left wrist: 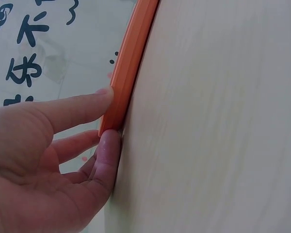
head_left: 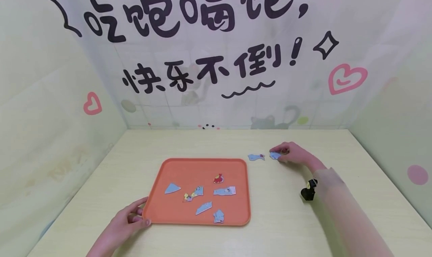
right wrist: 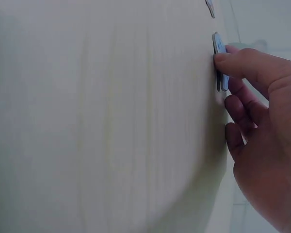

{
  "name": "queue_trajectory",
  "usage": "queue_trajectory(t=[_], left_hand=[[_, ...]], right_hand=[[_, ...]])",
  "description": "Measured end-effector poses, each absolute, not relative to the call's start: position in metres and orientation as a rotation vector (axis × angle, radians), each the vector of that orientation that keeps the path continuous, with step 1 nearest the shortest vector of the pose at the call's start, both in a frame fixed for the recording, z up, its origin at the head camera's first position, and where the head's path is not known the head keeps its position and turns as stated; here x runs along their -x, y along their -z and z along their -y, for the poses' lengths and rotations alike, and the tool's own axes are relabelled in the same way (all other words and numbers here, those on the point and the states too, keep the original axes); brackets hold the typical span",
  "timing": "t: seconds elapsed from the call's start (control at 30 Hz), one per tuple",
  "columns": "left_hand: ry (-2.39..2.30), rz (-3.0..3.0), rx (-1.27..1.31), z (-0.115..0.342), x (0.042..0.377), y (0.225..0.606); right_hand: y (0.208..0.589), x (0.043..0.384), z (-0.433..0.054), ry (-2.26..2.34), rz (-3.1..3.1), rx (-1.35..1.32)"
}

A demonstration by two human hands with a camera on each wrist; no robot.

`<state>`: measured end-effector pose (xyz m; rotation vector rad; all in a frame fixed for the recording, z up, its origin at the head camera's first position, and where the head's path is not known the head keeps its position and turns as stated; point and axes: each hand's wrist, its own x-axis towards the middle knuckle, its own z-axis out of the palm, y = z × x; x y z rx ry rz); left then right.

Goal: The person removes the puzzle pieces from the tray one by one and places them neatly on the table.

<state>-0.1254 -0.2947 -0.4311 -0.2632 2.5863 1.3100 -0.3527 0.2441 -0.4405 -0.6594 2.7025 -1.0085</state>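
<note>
An orange tray (head_left: 199, 224) lies on the table with several flat, light-blue picture pieces on it, like jigsaw pieces. Among them are a triangular piece (head_left: 173, 188), a red-patterned piece (head_left: 218, 178) and a long piece (head_left: 224, 191). At the tray's near-left corner, my left hand (head_left: 126, 219) holds the rim with thumb and fingers, also seen in the left wrist view. Beyond the tray's far-right corner, my right hand (head_left: 293, 152) pinches a small blue puzzle piece (right wrist: 220, 46) by its edges, tilted at the table surface. Another puzzle piece (head_left: 256, 157) lies just left of it.
The pale wooden table (head_left: 276, 227) meets a printed cloth backdrop (head_left: 216, 110) at the back, with cloth on both sides. A black wrist camera (head_left: 308, 191) is by my right forearm.
</note>
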Motion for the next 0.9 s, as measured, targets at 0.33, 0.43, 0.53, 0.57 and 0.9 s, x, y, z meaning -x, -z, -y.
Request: queue_trajectory(t=[0.33, 0.43, 0.53, 0.57, 0.9], left_hand=[[-1.333, -2.586, 0.250, 0.2953, 0.1231, 0.4320], [-1.323, -2.592, 0.251, 0.2954, 0.1229, 0.4323], [-1.311, -2.600, 0.251, 0.2954, 0.1230, 0.4330], [-1.307, -2.602, 0.248, 0.2955, 0.1230, 0.4331], [-1.290, -2.608, 0.253, 0.2948, 0.1234, 0.4317]], right_hand=[[0.4433, 0.3495, -0.2505, 1.050, -2.606, 0.653], [0.4446, 0.3504, -0.2507, 1.055, -2.596, 0.662], [0.4457, 0.3507, -0.2518, 1.064, -2.586, 0.668], [0.4461, 0.3509, -0.2524, 1.061, -2.584, 0.674], [0.4459, 0.3516, -0.2527, 1.080, -2.562, 0.637]])
